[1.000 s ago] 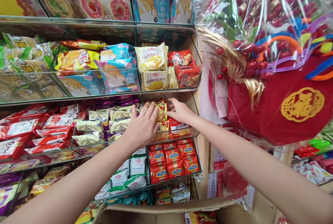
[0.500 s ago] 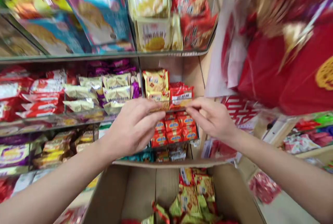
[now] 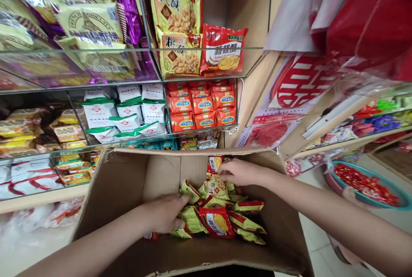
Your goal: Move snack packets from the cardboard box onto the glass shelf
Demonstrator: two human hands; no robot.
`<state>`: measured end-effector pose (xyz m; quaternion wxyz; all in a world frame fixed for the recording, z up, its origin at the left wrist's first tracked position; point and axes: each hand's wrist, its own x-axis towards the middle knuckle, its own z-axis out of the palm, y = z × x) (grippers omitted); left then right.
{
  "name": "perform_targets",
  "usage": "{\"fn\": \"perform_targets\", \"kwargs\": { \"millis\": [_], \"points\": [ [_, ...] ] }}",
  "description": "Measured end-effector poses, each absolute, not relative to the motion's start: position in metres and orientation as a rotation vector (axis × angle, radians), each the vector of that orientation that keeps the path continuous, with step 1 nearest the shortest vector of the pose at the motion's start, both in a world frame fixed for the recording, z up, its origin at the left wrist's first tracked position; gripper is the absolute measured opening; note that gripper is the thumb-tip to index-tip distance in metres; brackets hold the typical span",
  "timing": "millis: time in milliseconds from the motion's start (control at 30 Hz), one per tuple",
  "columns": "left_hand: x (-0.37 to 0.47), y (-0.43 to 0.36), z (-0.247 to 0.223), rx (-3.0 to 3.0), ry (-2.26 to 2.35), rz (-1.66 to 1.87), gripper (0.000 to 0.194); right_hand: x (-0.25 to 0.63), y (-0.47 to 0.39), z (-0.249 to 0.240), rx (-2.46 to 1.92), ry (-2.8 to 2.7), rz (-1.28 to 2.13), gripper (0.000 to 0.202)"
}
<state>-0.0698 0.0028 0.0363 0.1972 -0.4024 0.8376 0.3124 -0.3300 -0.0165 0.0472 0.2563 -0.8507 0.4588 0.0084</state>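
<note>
An open cardboard box (image 3: 112,200) holds a loose heap of wrapped walnut cookies in yellow and red packets. My left hand (image 3: 169,213) reaches into the box, thumb and fingers apart, at the left side of a yellow cookie packet (image 3: 193,220). A red cookie packet (image 3: 216,222) lies just right of that one. Towards the box's back wall, my right hand (image 3: 237,171) has its fingers curled onto a cookie packet (image 3: 213,164); its fingertips are partly hidden. On the shelf above stand yellow cookie packets (image 3: 180,54) and a red one (image 3: 224,52) behind a clear front strip.
Glass-fronted shelves carry cream and purple packets (image 3: 92,22), white-green packets (image 3: 127,112) and small red-orange packs (image 3: 202,105). Red bags (image 3: 367,28) hang at the upper right. A teal basin (image 3: 370,182) of red-wrapped items sits at the right.
Both hands have come down from the shelf edge into the box. The view has tilted downward, showing more of the box. Another red packet's position in the heap is now visible.
</note>
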Motion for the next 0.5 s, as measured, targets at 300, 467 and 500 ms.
{"fn": "perform_targets", "kwargs": {
  "millis": [300,467,500],
  "points": [
    [-0.07,-0.001,0.02,-0.983,2.423,1.009,0.015,-0.297,0.038,0.045,-1.999,0.858,0.022,0.031],
    [-0.061,-0.004,0.024,-0.996,2.326,1.138,0.028,-0.303,0.033,0.044,-1.934,0.9,0.02,0.028],
    [-0.061,-0.004,0.025,-0.983,2.305,1.169,0.032,-0.306,0.029,0.044,-1.967,1.005,-0.014,0.027]
  ]
}}
